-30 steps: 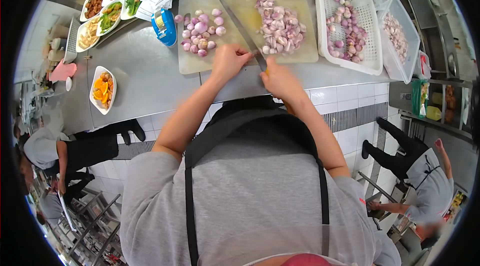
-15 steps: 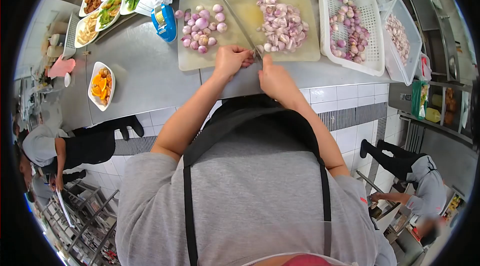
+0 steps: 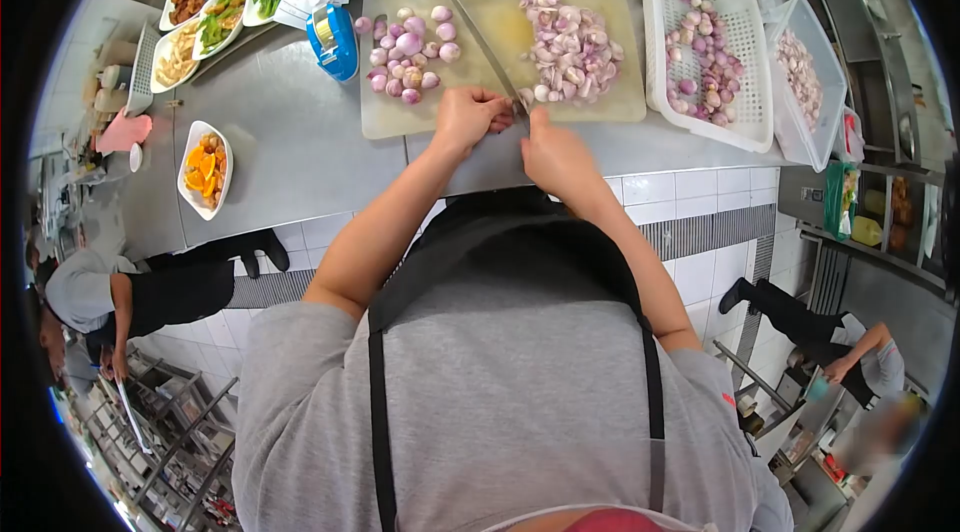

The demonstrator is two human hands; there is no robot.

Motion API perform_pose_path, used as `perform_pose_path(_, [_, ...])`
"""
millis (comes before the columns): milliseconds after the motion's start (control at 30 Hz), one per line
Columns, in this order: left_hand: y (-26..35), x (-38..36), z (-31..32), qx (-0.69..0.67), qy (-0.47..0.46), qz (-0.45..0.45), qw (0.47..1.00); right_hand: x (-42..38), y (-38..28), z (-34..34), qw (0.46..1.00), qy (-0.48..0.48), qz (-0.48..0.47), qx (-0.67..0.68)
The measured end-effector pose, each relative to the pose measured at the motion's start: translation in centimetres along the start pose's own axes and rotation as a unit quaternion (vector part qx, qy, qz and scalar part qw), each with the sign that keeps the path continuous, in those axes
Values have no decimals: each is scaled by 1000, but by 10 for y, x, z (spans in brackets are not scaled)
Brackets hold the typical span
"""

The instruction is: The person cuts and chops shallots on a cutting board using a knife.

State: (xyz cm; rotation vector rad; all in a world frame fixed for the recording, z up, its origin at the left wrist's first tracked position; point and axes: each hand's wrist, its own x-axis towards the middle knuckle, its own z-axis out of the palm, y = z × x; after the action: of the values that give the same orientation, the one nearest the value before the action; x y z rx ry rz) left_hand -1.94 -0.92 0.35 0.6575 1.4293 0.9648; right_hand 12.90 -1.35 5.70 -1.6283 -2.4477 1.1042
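Whole peeled shallots (image 3: pixel 410 54) lie on the cutting board's (image 3: pixel 470 117) left half. The left hand (image 3: pixel 468 118) pins something unseen at its near edge; the right hand (image 3: pixel 556 154) grips the knife (image 3: pixel 478 30) — sliced shallots (image 3: pixel 572 40) beside the blade.

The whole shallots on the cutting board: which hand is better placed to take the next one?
The left hand. It lies on the cutting board just below the whole shallots, while the right hand grips the knife, whose blade separates it from them.
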Motion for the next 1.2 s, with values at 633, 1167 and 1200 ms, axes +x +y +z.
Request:
perform_pose_path(633, [2,2,-2,7,-10,-6,1000,-1,-4,-9,1000,-3,23,6])
perform_pose_path(1167, [0,-1,-1,-17,8,3,1000,-9,-13,-13,1000,-15,8,-2])
perform_pose_path(1200, [-2,0,-1,-14,3,8,1000,-7,-11,-12,1000,-10,9,0])
